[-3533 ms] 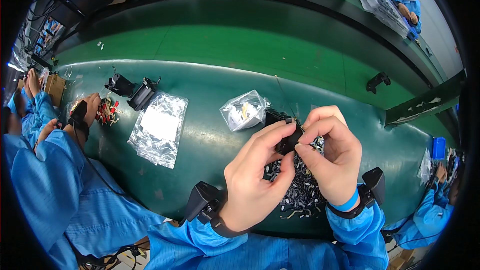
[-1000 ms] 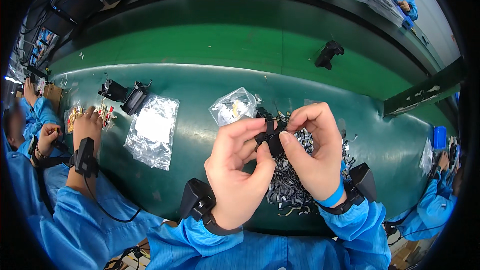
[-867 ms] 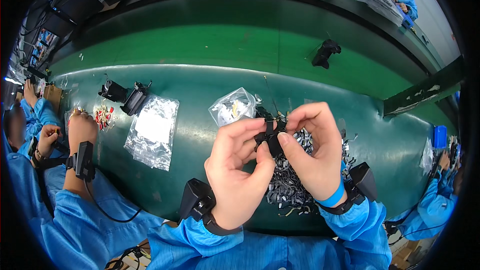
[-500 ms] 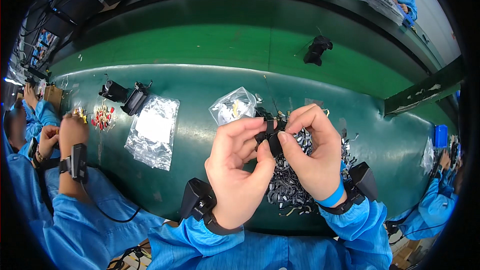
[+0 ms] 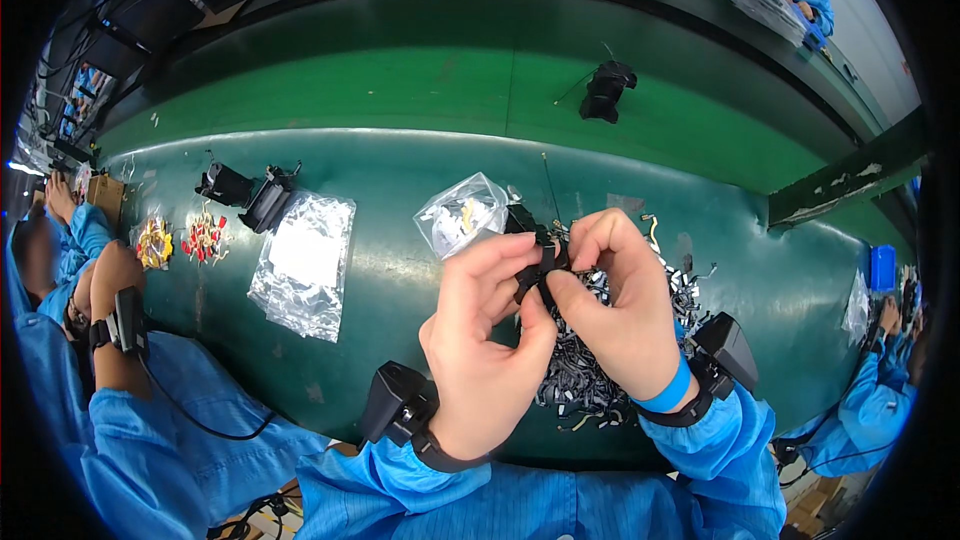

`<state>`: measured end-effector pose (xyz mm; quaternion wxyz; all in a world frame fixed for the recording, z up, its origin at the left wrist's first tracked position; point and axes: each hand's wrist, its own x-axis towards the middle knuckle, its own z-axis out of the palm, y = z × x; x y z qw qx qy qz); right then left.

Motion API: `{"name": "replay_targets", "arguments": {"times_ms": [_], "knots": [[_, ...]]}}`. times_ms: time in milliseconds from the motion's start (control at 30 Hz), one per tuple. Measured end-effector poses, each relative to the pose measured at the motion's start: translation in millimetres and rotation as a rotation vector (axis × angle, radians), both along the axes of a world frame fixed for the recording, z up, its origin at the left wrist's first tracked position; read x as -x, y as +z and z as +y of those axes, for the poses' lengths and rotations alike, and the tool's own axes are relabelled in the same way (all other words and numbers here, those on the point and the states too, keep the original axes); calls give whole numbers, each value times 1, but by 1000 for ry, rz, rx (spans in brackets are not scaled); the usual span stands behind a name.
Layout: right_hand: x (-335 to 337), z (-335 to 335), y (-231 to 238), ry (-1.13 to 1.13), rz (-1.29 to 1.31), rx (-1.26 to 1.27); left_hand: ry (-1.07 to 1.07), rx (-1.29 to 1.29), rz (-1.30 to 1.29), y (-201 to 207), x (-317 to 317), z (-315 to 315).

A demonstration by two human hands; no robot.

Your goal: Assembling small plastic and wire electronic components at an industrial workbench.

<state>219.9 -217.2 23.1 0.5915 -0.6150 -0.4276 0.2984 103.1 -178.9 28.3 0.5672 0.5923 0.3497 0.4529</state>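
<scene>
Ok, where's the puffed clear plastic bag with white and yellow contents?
In the head view, the bag lies on the green table, just beyond the left hand and right of the silvery plastic bag.

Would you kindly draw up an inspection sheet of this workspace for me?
Surface: green table, glossy, with some marks.
Things in hand: small black part, partly hidden by fingers; pile of small dark and white connectors beneath.
Clutter: clear bag of pale pieces, flat clear bag, two black housings, red bundle, yellow bundle.
Grip: left hand and right hand both pinch the black part.
Cables: black cable from a neighbour's wrist device.
Surroundings: co-workers in blue sleeves left, right and upper right; black device behind the table.
</scene>
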Motion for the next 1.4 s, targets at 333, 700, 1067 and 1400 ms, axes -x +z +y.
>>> {"name": "replay_targets", "arguments": {"times_ms": [333, 700, 1067, 1400], "knots": [[-3, 0, 5, -11, 242, 102, -61, -75, -54, -4, -3, -5], [-2, 1, -5, -1, 67, 32, -86, -91, -47, -6, -3, -5], [-3, 1, 1, 15, 209, 10, -114, -31, -94, -3, -3, -7], [-2, 0, 2, 4, 469, -56, -142, 4, -183, -9, -5, -11]]}}
